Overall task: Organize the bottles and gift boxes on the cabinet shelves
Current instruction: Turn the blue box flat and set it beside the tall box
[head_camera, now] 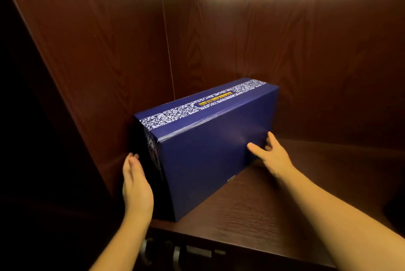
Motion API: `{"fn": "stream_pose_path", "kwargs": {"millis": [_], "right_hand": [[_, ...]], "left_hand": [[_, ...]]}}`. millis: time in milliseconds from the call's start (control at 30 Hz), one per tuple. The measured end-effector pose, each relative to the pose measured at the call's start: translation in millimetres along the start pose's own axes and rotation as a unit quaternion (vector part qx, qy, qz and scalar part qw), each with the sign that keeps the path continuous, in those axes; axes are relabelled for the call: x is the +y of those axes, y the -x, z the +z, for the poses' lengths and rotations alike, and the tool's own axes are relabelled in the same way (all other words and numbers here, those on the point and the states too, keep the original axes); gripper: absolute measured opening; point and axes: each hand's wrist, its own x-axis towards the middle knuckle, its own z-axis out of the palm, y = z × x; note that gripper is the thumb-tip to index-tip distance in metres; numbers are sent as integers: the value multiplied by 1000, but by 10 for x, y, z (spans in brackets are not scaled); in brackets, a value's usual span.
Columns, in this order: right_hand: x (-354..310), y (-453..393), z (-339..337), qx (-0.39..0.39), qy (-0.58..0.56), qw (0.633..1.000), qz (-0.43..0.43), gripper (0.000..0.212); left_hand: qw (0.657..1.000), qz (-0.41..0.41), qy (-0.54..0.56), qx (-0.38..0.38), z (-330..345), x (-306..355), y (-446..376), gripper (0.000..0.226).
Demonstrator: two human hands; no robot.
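A large dark blue gift box (210,143) with a white patterned band and yellow lettering along its top stands on the dark wooden cabinet shelf (274,205), angled toward the back left corner. My left hand (135,185) lies flat against the box's near left end, fingers straight. My right hand (269,154) rests on the box's long front face near its lower right, fingers spread. Neither hand wraps around the box.
The cabinet's left side wall (92,55) runs close beside the box and the back panel (285,40) stands right behind it. Bare shelf extends right of the box. Below the shelf's front edge, metal fittings (175,253) show dimly.
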Motion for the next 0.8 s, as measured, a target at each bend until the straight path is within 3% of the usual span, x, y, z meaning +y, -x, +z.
{"fn": "stream_pose_path", "kwargs": {"millis": [100, 200, 367, 433, 533, 667, 800], "right_hand": [[-14, 308, 104, -42, 19, 999, 1, 132], [-135, 616, 186, -81, 61, 995, -2, 121], [-405, 1335, 630, -107, 123, 985, -61, 127], [-478, 1620, 922, -118, 184, 971, -94, 142], [-554, 1841, 1156, -86, 189, 975, -76, 152], [-522, 1915, 1026, -47, 187, 974, -118, 131], [-407, 1867, 579, -115, 133, 980, -98, 117]], "left_hand": [[993, -82, 77, -44, 122, 25, -141, 96], [985, -130, 93, -71, 119, 41, -219, 94], [994, -64, 54, -67, 43, 30, 22, 40], [996, -46, 41, -64, 32, 32, 142, 44], [997, -48, 19, -57, 0, 55, 235, 55], [991, -105, 60, -62, -67, 152, 388, 66], [993, -99, 20, -56, -132, 280, 714, 52]]}}
